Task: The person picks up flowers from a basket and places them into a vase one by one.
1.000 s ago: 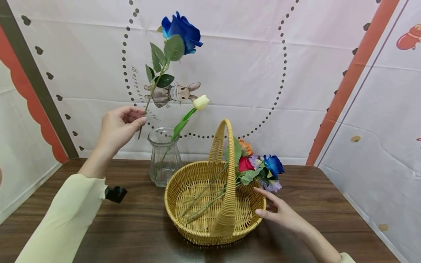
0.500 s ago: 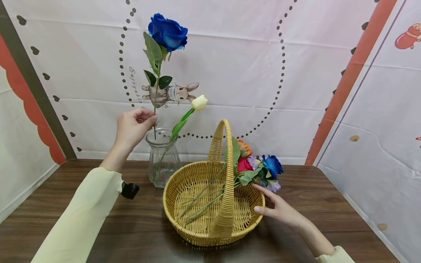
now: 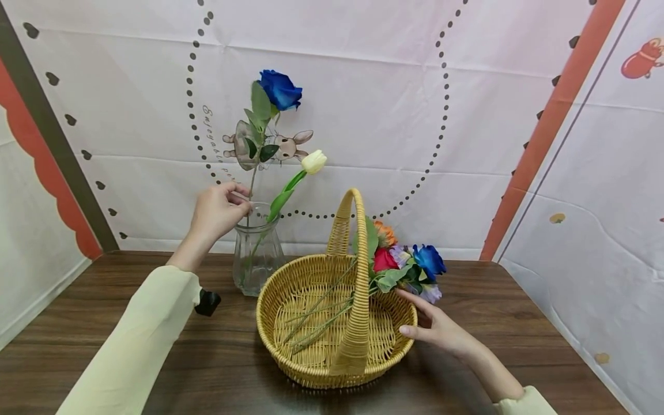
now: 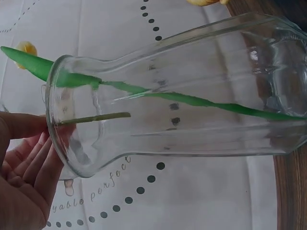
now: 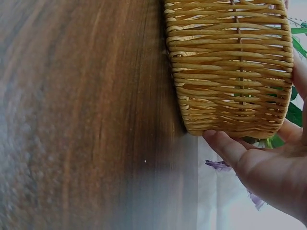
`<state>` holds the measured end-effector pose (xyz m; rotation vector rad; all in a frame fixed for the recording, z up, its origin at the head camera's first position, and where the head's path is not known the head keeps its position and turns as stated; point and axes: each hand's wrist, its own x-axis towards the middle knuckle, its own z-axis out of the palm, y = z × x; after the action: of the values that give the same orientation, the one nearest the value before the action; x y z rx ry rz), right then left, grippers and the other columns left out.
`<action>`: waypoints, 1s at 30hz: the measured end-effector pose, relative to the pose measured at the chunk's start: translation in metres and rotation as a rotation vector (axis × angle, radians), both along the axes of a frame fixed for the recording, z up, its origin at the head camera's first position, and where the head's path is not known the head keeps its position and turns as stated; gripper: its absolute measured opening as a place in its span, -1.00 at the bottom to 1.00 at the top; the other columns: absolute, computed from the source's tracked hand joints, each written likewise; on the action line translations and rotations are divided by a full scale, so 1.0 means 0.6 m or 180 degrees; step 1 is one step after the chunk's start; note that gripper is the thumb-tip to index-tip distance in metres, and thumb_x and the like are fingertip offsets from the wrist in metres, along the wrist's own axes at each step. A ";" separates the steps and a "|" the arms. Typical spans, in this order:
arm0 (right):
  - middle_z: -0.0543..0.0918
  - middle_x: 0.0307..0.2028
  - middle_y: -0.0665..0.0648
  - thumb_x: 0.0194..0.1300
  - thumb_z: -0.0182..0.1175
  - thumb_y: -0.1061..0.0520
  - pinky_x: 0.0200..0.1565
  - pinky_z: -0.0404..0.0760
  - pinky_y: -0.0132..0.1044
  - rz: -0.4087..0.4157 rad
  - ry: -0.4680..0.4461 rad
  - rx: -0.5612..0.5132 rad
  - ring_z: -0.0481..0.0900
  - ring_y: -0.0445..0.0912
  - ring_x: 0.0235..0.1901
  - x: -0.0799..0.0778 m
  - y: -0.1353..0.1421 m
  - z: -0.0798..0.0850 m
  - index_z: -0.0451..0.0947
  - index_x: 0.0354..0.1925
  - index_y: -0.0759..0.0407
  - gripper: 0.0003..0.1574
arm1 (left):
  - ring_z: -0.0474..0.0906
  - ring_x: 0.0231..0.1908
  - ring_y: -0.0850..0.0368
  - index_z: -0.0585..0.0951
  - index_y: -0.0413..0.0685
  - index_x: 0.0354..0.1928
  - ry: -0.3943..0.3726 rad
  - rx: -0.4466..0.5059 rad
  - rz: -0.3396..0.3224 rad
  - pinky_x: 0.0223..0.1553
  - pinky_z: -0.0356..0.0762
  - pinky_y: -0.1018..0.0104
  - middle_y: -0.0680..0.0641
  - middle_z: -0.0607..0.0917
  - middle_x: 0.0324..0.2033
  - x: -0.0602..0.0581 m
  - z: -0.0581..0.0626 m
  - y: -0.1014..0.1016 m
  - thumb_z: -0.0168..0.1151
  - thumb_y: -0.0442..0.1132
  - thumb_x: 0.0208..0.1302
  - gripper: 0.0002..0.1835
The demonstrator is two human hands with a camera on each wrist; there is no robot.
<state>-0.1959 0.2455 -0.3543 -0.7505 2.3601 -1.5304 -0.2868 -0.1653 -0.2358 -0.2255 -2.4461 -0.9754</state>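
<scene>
My left hand (image 3: 218,210) pinches the stem of a tall blue rose (image 3: 280,90) between thumb and fingertips, right at the mouth of a clear glass vase (image 3: 257,259). The cut end of the rose's stem (image 4: 105,117) hangs inside the vase neck, well above the base. A cream tulip (image 3: 313,162) leans right in the same vase, its green stem (image 4: 192,99) reaching down to the bottom. At the right side of a yellow wicker basket (image 3: 270,328), my right hand (image 3: 441,331) rests with extended fingers on the rim and outer wall (image 5: 230,72).
Inside the basket lie several stems, their blooms over its back right rim: a red rose (image 3: 385,260), an orange flower (image 3: 385,233), another blue rose (image 3: 429,261) and purple petals. The basket's tall handle (image 3: 361,276) arches up beside the vase. A patterned cloth (image 3: 373,115) hangs behind the wooden table (image 3: 218,357).
My left hand has moved right to the vase, then lowered, bringing the blue rose's stem end into its neck. The right hand has stayed at the basket.
</scene>
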 end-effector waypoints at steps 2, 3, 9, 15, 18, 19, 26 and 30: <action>-0.01 0.31 0.48 0.26 0.10 0.23 0.00 0.38 -0.47 -0.0004 -0.0033 -0.0012 0.12 0.32 0.22 0.000 -0.001 0.000 -0.05 0.35 0.36 -0.19 | 0.62 -0.38 -0.05 0.61 -0.18 -0.23 -0.0005 -0.0054 0.0036 -0.38 0.49 0.14 -0.20 0.69 -0.38 0.000 -0.001 0.001 0.15 -0.26 0.12 -0.80; -0.01 0.31 0.48 0.26 0.10 0.23 -0.01 0.38 -0.47 -0.0005 -0.0043 -0.0017 0.12 0.32 0.22 0.000 -0.001 0.000 -0.05 0.35 0.37 -0.19 | 0.62 -0.38 -0.05 0.61 -0.18 -0.25 -0.0004 -0.0080 0.0044 -0.37 0.50 0.12 -0.21 0.69 -0.38 0.001 -0.001 0.002 0.16 -0.25 0.12 -0.81; 0.00 0.31 0.48 0.26 0.11 0.24 -0.01 0.38 -0.47 0.0004 -0.0073 -0.0042 0.12 0.32 0.22 -0.001 -0.002 0.000 -0.04 0.35 0.35 -0.19 | 0.61 -0.32 -0.08 0.64 -0.18 -0.23 -0.0044 -0.0193 0.0073 -0.36 0.50 0.10 -0.22 0.69 -0.33 0.004 -0.002 -0.003 0.18 -0.17 0.15 -0.76; 0.01 0.30 0.49 0.25 0.11 0.25 -0.02 0.40 -0.47 0.0025 -0.0055 -0.0065 0.14 0.32 0.20 -0.002 -0.001 0.000 -0.04 0.34 0.37 -0.19 | 0.61 -0.36 -0.05 0.64 -0.18 -0.20 0.0018 -0.0084 0.0044 -0.37 0.49 0.19 -0.19 0.70 -0.34 0.010 -0.004 -0.011 0.24 -0.10 0.13 -0.70; 0.01 0.30 0.49 0.25 0.11 0.25 -0.02 0.41 -0.46 0.0020 -0.0066 -0.0065 0.16 0.31 0.20 -0.003 0.000 0.000 -0.04 0.34 0.37 -0.18 | 0.61 -0.37 -0.02 0.65 -0.18 -0.21 0.0076 0.0005 0.0027 -0.41 0.48 0.28 -0.18 0.70 -0.34 0.016 -0.006 -0.013 0.27 -0.08 0.12 -0.68; 0.01 0.30 0.49 0.25 0.11 0.25 -0.02 0.41 -0.46 0.0021 -0.0076 -0.0070 0.16 0.31 0.20 -0.003 0.000 0.000 -0.04 0.35 0.37 -0.18 | 0.61 -0.38 0.00 0.65 -0.18 -0.21 0.0089 0.0047 0.0012 -0.42 0.48 0.32 -0.19 0.70 -0.34 0.019 -0.007 -0.013 0.27 -0.07 0.11 -0.67; 0.01 0.31 0.46 0.25 0.12 0.24 -0.02 0.40 -0.45 -0.0018 -0.0056 -0.0038 0.13 0.30 0.22 -0.005 0.000 0.000 -0.03 0.35 0.34 -0.19 | 0.54 -0.48 0.38 0.64 -0.19 -0.19 0.0094 0.0355 -0.0243 -0.46 0.47 0.50 -0.19 0.69 -0.33 0.047 -0.006 -0.007 0.27 -0.04 0.12 -0.64; 0.03 0.31 0.46 0.25 0.12 0.24 0.00 0.38 -0.44 -0.0035 -0.0036 -0.0011 0.11 0.30 0.23 -0.005 0.000 -0.002 -0.02 0.34 0.35 -0.20 | 0.55 -0.48 0.40 0.63 -0.20 -0.19 0.0013 0.0493 -0.0443 -0.44 0.50 0.51 -0.19 0.69 -0.33 0.064 -0.012 0.005 0.29 -0.05 0.10 -0.64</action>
<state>-0.1987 0.2458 -0.3553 -0.7289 2.3581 -1.5394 -0.2486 -0.1626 -0.2427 -0.3472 -2.3625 -1.2169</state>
